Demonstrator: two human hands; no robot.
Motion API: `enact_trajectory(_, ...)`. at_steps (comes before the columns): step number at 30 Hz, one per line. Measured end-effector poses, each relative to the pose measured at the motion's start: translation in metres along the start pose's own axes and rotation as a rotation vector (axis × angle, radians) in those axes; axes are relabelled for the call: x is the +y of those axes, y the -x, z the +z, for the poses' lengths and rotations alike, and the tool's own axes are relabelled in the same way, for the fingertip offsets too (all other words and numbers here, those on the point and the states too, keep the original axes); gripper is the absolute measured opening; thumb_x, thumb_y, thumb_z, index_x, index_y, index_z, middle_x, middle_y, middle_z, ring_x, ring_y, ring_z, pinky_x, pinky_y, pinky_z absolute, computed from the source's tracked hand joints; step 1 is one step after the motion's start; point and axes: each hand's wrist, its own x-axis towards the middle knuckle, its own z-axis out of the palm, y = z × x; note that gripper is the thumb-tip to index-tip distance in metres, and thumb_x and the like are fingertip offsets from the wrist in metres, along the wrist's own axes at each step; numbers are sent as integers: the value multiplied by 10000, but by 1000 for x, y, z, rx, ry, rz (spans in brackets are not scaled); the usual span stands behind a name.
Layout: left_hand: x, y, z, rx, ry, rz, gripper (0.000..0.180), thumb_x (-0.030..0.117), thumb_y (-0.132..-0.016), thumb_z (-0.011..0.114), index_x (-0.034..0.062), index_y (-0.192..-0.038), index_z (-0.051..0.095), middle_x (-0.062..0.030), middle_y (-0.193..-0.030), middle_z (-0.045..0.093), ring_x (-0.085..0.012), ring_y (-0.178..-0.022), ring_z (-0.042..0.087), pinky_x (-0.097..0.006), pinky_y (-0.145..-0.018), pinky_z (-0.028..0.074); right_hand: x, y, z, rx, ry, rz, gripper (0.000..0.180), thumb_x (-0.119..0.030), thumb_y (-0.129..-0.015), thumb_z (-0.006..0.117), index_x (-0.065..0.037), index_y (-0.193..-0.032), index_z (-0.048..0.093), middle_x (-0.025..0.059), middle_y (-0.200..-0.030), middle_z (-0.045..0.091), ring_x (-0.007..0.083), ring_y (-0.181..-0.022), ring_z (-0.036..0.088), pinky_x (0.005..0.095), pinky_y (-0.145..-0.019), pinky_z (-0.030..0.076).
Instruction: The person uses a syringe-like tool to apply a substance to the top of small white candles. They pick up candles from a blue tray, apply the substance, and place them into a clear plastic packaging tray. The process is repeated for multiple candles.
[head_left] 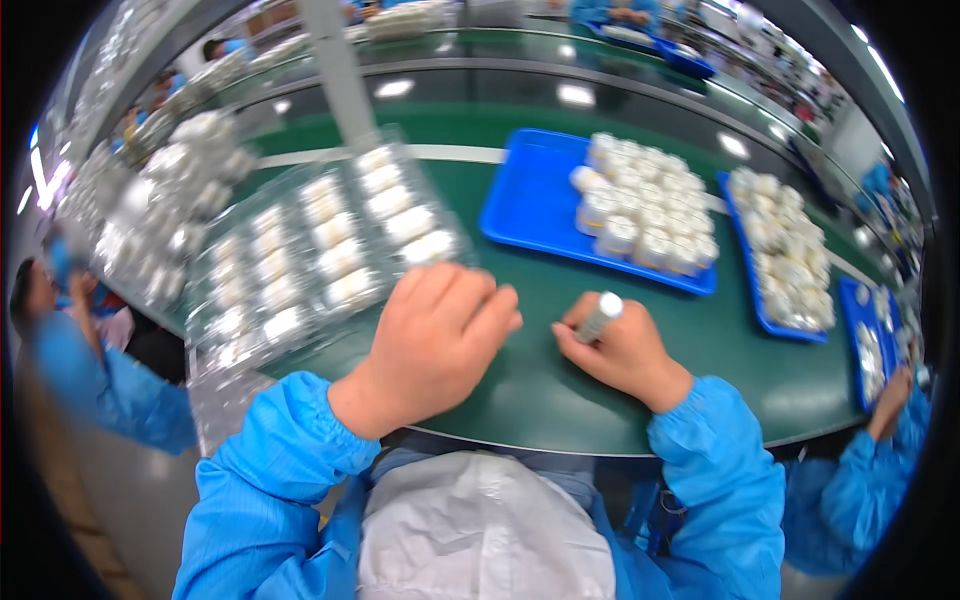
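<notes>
Right hand [625, 350]: we are gripping a small greyish cylinder [601, 320] between thumb and curled fingers, its white end uppermost and leaning a little.
Cylinder place: we are holding it over the green bench [545, 405], between the bench's near edge and the near edge of the blue tray [535, 195].
Left hand [430, 340]: we are curling its fingers beside the near right corner of the clear tray [378, 255], apart from the right hand; we are unable to tell whether the curl is hiding anything.
Clear tray contents: we are seeing white pieces [340, 260] lying in four rows.
Blue tray contents: we are seeing white-topped pieces [650, 205] crowding toward its right edge.
Good handling: we are probably doing best by pinching the cylinder's sides lightly, leaving its white end uncovered, and lifting our cuffs clear of both trays.
Writing: we are making out no brand, label or readable lettering; the small pieces are showing too softly.
</notes>
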Motion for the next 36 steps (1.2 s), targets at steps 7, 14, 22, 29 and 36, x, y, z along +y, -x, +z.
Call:
enact_trajectory(7,-14,-91,132,98,168,-144,466,3,-853,662,2,-1303,540,-193,-1226,563,-389,-1105,581,-468,-966,481,29,-3,-43,445,-207,137,111,-54,-871,742,-14,-798,668,44,-685,654,122,-594,603,285,-534,454)
enact_trajectory(14,-38,-95,186,-166,443,-241,493,46,-877,661,2,-1348,522,-215,-1282,555,-403,-1163,578,-443,-993,488,37,-1,-42,362,-285,382,179,-139,-909,732,4,-817,676,38,-676,661,92,-599,593,273,-538,455)
enact_trajectory(22,-22,-86,108,-67,440,-253,446,157,-804,789,24,-1196,621,-151,-1068,624,-362,-1014,620,-442,-871,516,34,3,-40,374,-358,400,200,-181,-925,733,-1,-848,696,29,-673,665,91,-574,586,267,-525,449)
enact_trajectory(29,3,-16,82,-297,732,-328,493,143,-753,867,49,-1190,659,-109,-1137,668,-270,-1028,659,-363,-885,533,10,3,-33,365,-429,230,106,-77,-899,743,6,-857,692,33,-738,666,85,-642,596,258,-564,455)
enact_trajectory(36,6,-15,83,-291,838,-358,499,124,-745,861,48,-1187,642,-115,-1091,645,-306,-1013,632,-393,-850,539,4,0,-23,326,-379,315,127,-100,-891,752,-2,-839,689,44,-724,676,94,-637,613,268,-560,473)
